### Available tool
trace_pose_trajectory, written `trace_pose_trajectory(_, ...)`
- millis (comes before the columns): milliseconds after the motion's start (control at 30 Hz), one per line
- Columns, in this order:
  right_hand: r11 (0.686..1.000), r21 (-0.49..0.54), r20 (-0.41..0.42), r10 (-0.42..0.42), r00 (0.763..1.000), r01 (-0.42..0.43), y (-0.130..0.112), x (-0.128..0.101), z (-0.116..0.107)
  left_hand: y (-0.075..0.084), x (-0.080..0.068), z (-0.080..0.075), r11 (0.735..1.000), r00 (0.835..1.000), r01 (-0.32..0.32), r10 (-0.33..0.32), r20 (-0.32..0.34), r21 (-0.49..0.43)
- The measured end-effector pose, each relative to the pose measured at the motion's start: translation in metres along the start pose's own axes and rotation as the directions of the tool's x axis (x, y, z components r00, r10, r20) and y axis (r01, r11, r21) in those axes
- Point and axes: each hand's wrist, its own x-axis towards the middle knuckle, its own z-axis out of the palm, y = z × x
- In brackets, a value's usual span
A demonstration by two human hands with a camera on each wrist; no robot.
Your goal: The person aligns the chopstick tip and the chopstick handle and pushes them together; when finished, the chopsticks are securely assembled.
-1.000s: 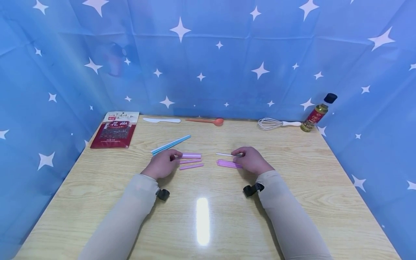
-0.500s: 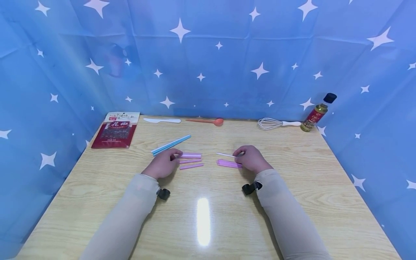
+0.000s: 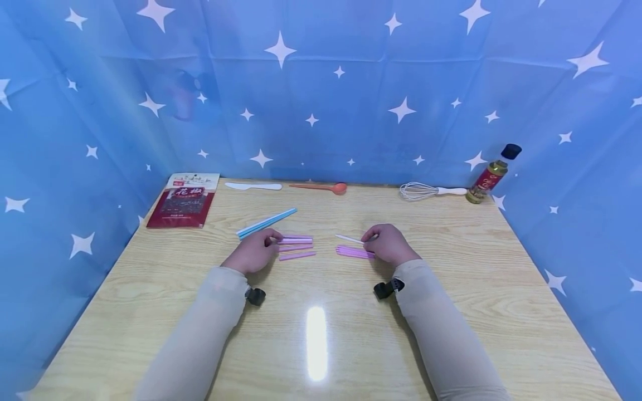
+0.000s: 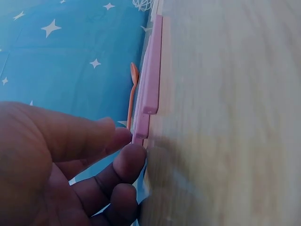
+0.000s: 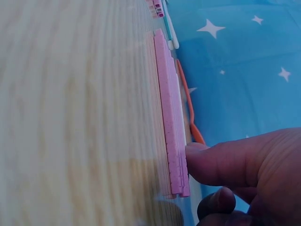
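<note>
Head: in front of an orange spoon (image 3: 340,189), left hand (image 3: 252,250) pinches pink sticks (image 3: 301,241), right hand (image 3: 391,245) a white stick (image 3: 348,238); left of spoon, packet (image 3: 181,207) reads 花椒; left wrist: fingertips (image 4: 129,162) at stick ends; right wrist: thumb (image 5: 221,162) against white stick.

Loose pink sticks (image 3: 297,256) flat at left, white stick (image 3: 348,239) just behind snug pink bundle (image 3: 354,252) at right

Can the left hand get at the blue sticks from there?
Likely yes: the left hand lies right beside the blue sticks with nothing between, though it seems to pinch a purple stick.
</note>
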Motion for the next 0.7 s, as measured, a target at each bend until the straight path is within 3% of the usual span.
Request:
trace_pose_trajectory(267, 1.000, -0.006, 0.006, -0.019, 1.000, 0.019, 0.000, 0.003, 0.000, -0.003, 0.010, 0.003, 0.999, 0.999, 0.029, -0.030, -0.036, -0.012)
trace_pose_trajectory(700, 1.000, -0.018, 0.009, 0.001, 1.000, -0.001, -0.001, -0.002, 0.000, 0.006, 0.014, 0.005, 0.993, 0.989, 0.118, -0.117, -0.095, 0.004)
